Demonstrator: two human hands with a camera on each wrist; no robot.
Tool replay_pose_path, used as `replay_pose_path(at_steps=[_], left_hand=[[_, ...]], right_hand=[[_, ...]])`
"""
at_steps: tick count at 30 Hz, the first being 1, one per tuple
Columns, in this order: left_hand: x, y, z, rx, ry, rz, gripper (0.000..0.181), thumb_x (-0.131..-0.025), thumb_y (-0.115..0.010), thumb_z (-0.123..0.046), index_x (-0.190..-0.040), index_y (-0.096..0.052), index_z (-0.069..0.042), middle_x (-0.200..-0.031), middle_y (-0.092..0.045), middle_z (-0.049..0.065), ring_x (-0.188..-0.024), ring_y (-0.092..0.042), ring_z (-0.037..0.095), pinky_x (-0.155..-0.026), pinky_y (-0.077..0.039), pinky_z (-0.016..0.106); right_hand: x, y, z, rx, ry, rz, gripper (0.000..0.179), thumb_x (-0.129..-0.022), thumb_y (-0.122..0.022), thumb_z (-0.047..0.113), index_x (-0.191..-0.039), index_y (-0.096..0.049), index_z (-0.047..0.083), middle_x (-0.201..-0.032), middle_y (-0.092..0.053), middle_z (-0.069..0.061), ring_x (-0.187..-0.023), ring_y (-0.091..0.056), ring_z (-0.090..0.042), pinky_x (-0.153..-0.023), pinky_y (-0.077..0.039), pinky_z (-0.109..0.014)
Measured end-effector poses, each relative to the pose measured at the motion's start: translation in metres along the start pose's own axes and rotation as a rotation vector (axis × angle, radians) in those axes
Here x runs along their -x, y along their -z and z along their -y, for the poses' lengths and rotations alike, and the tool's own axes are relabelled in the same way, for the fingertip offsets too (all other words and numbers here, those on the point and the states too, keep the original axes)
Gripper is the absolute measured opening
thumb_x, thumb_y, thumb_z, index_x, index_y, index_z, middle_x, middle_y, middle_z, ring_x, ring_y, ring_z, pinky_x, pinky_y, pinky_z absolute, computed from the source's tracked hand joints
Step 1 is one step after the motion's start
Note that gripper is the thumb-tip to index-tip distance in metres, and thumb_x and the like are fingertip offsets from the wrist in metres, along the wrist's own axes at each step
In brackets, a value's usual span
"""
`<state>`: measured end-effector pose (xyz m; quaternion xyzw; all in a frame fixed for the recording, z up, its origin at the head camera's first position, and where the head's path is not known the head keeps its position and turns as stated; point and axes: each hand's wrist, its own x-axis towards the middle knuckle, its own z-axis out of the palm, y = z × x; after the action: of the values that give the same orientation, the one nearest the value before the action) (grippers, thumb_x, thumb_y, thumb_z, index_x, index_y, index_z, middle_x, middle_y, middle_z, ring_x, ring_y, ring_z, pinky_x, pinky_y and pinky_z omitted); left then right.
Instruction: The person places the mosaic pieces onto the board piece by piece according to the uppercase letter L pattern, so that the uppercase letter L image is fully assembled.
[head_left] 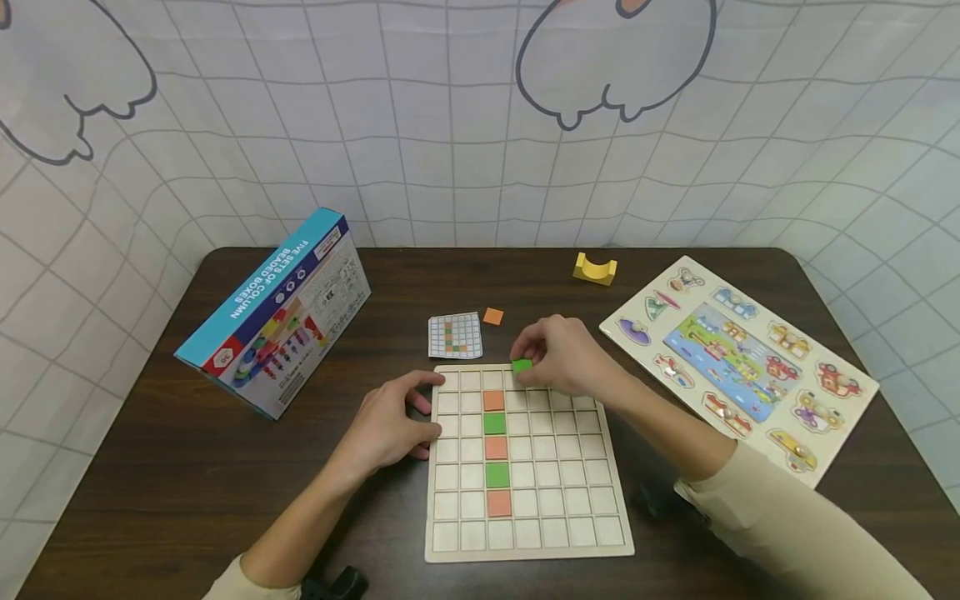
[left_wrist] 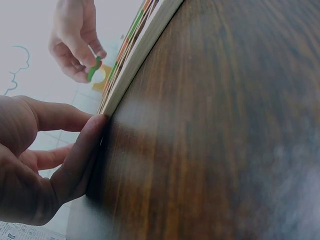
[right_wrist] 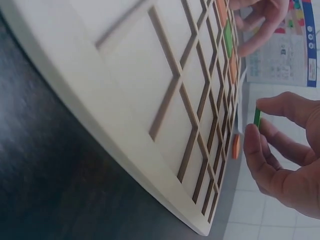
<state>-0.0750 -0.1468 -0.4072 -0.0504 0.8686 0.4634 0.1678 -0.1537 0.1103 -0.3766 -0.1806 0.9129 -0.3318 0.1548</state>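
A small green square tile (head_left: 522, 365) is pinched between the thumb and fingers of my right hand (head_left: 564, 357), at the far edge of a wooden grid board (head_left: 529, 552). In the right wrist view the green tile (right_wrist: 257, 116) is held on edge, apart from the board. My left hand (head_left: 390, 417) touches the board's left edge near the far corner, thumb and index finger spaced along it. In the left wrist view the thumb of the left hand (left_wrist: 47, 155) lies against the board's side. One board column holds alternating orange tiles (head_left: 496, 448) and green tiles (head_left: 495, 423).
Beyond the board lie a pattern card (head_left: 454, 336) and a loose orange tile (head_left: 492, 317). A yellow arched block (head_left: 595, 269) stands farther back. A beaded-boxes carton (head_left: 300, 317) is at left, a vehicle puzzle board (head_left: 738, 367) at right.
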Motion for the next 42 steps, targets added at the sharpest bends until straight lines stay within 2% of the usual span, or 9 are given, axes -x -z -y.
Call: replay_pose_path(at_steps=[42], left_hand=[[0.001,0.001,-0.001,0.020,0.000,0.014,0.062,-0.081,-0.080,0.005,-0.138,-0.064,-0.015,-0.102,-0.060,0.015,-0.056,-0.066,0.019,-0.050,-0.063,0.033]], right_hand=[[0.061,-0.029,0.017,-0.005,0.028,0.042,0.019,-0.076,-0.087,0.007,-0.088,-0.076,0.015,-0.079,-0.063,0.003,-0.073,-0.057,-0.010,-0.067,-0.051,-0.023]])
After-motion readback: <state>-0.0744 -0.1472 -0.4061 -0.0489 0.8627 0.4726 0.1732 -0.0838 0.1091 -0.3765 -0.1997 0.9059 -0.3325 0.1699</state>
